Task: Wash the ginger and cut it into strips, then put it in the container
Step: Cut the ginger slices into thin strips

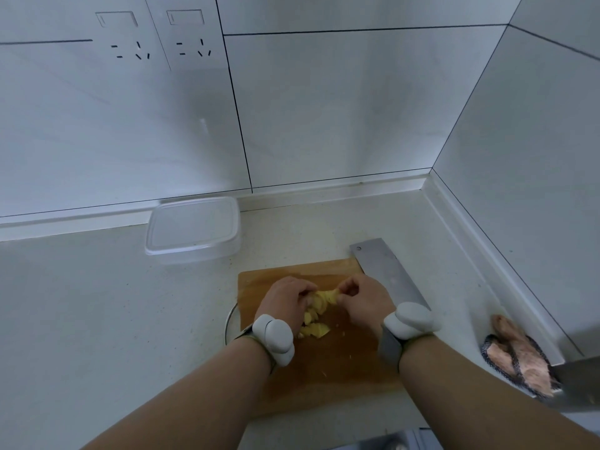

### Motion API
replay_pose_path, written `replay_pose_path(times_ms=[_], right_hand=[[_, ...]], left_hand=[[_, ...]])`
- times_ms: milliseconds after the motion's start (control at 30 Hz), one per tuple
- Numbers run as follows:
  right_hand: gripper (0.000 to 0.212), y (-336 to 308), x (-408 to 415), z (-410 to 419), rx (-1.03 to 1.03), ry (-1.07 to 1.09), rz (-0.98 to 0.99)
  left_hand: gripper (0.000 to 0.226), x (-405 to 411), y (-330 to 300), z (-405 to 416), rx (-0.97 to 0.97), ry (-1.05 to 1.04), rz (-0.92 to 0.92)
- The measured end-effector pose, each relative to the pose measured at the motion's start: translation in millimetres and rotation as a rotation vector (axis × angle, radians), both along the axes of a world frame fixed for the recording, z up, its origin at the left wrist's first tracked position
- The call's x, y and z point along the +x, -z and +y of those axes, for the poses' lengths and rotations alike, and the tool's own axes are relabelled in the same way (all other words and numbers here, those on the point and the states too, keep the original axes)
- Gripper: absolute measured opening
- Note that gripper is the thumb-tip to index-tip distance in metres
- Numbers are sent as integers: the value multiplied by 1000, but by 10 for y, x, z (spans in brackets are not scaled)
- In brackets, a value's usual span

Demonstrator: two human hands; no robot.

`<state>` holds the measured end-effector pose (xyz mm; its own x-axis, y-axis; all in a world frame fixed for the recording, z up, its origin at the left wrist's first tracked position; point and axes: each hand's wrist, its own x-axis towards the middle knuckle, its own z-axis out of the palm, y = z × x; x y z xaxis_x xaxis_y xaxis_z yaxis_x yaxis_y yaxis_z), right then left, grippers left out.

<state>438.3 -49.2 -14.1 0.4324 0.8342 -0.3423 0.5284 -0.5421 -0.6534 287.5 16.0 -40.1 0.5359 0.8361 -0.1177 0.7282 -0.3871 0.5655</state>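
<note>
On the cutting board (324,362), our left hand (285,302) and right hand (363,302) pinch the sliced ginger (319,298) between curled fingers; loose slices could drop short of the container (193,230) beyond the board.

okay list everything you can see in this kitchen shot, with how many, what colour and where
ginger slices: a pile, yellow, on the board between the hands
cutting board: one, brown wood, on the counter
cleaver: one, steel, lying at the board's right edge
container: one, clear plastic, by the back wall, left of the board
ginger root: pinkish-tan, on dark mesh at the right
wall sockets: two, white, upper left
wrist devices: two, white, one on each wrist
left hand: gathering slices
right hand: gathering slices
</note>
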Motion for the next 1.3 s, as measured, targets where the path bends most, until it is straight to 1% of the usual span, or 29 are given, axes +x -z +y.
replay_pose_path(times_ms=[167,267,400,533,700,800,900,967,1067,1133,1233,1300], right_hand=[[9,-7,34,62,44,43,-36],[14,21,5,84,45,36,-61],[14,77,-15,121,32,-4,-61],[15,92,-47,146,28,-88,-53],[13,156,-98,181,40,-138,-172],[15,146,-96,199,22,-207,-206],[18,133,-57,198,9,-225,-169],[19,115,-48,172,42,-180,-167],[15,110,-63,127,201,-81,-130],[10,96,-104,108,273,-78,-59],[6,92,-153,99,272,-127,1],[6,98,-159,88,263,-154,-5]], left_hand=[[27,5,11,-3,-20,8,12],[23,-39,-12,-40,-31,-1,-42],[22,-58,-44,-45,-48,7,-55],[21,-65,-20,-73,-50,-4,-71],[18,-65,-9,-116,-48,-79,-143],[17,-33,21,-111,-45,-111,-123],[20,-4,51,-103,-24,-120,-102],[23,-11,56,-126,10,-121,-115],[27,-67,70,-203,60,-194,-215],[32,-114,97,-275,68,-216,-250],[47,-194,137,-367,46,-181,-203],[51,-253,170,-392,66,-145,-165]])
